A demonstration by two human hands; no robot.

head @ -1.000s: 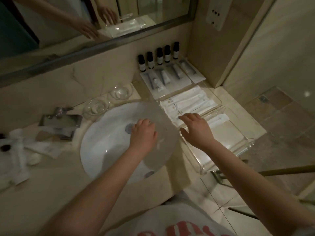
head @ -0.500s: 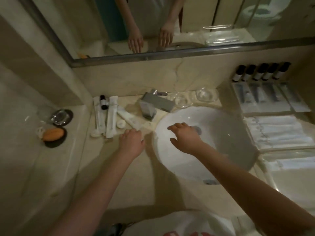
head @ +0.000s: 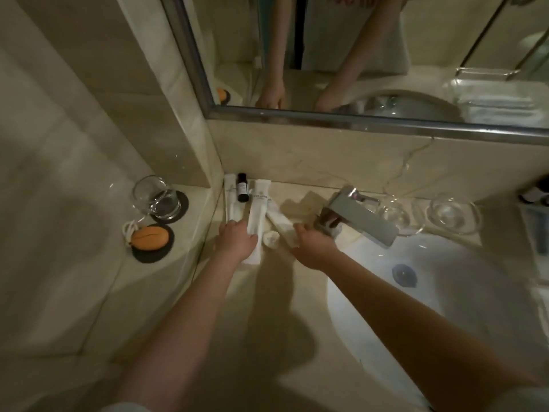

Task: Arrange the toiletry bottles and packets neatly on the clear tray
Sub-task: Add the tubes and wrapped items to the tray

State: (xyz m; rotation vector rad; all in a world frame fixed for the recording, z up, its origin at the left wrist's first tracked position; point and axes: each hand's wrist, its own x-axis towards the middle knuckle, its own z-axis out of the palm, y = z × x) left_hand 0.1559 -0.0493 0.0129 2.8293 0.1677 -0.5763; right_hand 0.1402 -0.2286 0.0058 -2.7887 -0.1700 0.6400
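Three long white packets lie on the counter left of the faucet: a left packet (head: 229,200), a middle packet (head: 259,208) and a slanted right packet (head: 277,218). Between the first two stands a small dark bottle (head: 242,188) with a white label. My left hand (head: 237,243) covers the near ends of the left and middle packets, fingers curled down on the middle one. The near end of the slanted packet is held by my right hand (head: 312,246). A small white round item (head: 271,239) sits between my hands. The clear tray shows only as a mirror reflection (head: 490,96).
A chrome faucet (head: 356,215) overhangs the white sink (head: 445,292), with two glass dishes (head: 453,215) behind it. On the left ledge stand a drinking glass (head: 157,197) and an orange soap (head: 148,237) on dark coasters. More dark bottles (head: 534,194) are at the right edge.
My view swung left from the tray to the counter's left side. Both hands moved from the tray and sink over to the white packets and now lie on their near ends.
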